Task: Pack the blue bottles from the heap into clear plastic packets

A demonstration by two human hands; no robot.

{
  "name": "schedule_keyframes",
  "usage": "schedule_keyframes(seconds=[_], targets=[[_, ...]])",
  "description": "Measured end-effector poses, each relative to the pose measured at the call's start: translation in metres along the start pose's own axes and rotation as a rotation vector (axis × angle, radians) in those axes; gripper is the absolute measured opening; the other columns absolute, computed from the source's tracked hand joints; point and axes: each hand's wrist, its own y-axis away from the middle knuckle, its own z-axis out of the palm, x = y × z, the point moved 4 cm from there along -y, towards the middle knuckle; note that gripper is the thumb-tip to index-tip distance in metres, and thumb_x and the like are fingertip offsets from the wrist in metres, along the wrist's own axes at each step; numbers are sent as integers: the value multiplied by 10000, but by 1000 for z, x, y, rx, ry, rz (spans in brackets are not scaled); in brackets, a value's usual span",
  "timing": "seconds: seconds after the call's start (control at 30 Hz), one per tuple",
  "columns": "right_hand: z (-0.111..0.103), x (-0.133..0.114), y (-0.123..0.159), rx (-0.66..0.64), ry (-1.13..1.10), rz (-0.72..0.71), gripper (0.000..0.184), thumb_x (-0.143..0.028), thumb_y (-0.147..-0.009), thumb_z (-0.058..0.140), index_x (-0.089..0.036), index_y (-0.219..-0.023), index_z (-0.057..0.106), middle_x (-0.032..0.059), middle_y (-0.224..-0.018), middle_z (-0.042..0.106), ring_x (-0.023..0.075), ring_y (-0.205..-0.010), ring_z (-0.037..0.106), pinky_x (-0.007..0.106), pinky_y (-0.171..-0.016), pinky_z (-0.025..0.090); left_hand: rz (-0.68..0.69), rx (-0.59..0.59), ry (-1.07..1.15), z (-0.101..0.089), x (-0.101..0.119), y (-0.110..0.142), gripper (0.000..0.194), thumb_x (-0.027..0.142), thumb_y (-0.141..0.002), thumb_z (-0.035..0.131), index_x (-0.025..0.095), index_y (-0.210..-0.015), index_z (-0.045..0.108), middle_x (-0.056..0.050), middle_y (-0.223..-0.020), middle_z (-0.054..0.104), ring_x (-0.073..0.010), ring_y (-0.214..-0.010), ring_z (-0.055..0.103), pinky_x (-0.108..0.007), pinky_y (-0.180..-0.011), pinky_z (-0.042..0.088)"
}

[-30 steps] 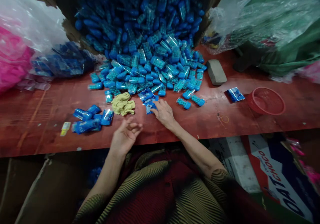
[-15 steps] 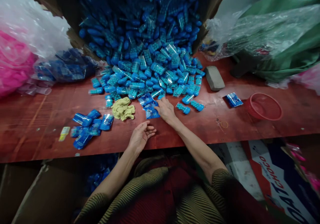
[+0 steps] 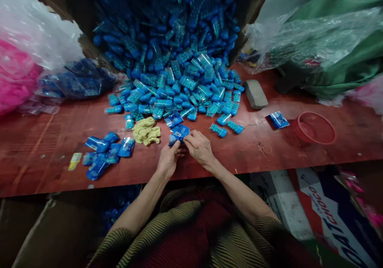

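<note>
My left hand [image 3: 168, 158] is closed, its thumb on a blue printed wrapper [image 3: 172, 140] near the front of the table. On the wrapper's right side my right hand [image 3: 200, 147] pinches it; the fingertips are partly hidden. Just beyond lie more flat blue wrappers [image 3: 174, 119]. A crumpled yellow-green cloth [image 3: 146, 131] is to the left of them. Behind, a large heap of clear bottles with blue caps and blue beads [image 3: 188, 82] spills from a dark carton. Farther left, several bottles in blue wrappers [image 3: 100, 152] lie in a loose group.
On the right are a grey block [image 3: 255, 94], a blue packet [image 3: 278, 120] and a red plastic basket [image 3: 316, 128]. A yellow-and-white label [image 3: 74, 161] lies at left. Clear plastic bags [image 3: 76, 78] flank the carton. The red table [image 3: 239, 156] ends close to my body.
My left hand has moved right and forward to meet my right hand. The right hand has drawn a blue wrapper toward me, and both hands now hold it.
</note>
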Motion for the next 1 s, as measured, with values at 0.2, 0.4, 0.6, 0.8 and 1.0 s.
schedule_keyframes(seconds=[0.2, 0.4, 0.6, 0.8, 1.0], targets=[[23, 12, 4, -65, -864, 368, 177, -320, -762, 590, -171, -857, 603, 15, -798, 599, 135, -678, 546, 263, -642, 454, 85, 24, 27, 6, -1, 0, 320, 279, -501, 800, 118, -736, 654, -17, -633, 668, -99, -523, 575, -196, -492, 422], [43, 17, 6, 5, -1027, 519, 192, -363, -726, 547, -186, -659, 515, -47, -589, 498, 95, -531, 434, 223, -517, 380, 245, 119, 0, 10, -2, 6, 269, 265, -529, 766, 121, -722, 646, 1, -633, 663, -82, -495, 552, -190, -474, 418], [41, 11, 13, 45, -781, 460, 229, -358, -792, 484, -198, -628, 469, -45, -570, 475, 101, -543, 421, 223, -533, 343, 232, 130, 10, 10, -2, 4, 311, 260, -484, 790, 111, -712, 639, 9, -615, 651, -70, -464, 534, -180, -443, 409], [30, 5, 19, 54, -719, 369, 212, -349, -836, 449, -194, -700, 499, -31, -630, 502, 113, -599, 454, 227, -572, 353, 77, 6, 3, 14, -2, 7, 287, 256, -488, 793, 114, -682, 638, 10, -552, 625, -79, -442, 522, -191, -435, 411], [25, 6, 19, 28, -852, 359, 261, -368, -839, 436, -198, -644, 469, -48, -573, 449, 101, -551, 423, 217, -542, 363, 64, 11, 56, 15, -6, 11, 241, 244, -508, 786, 122, -647, 632, 6, -549, 616, -74, -449, 514, -191, -435, 406]])
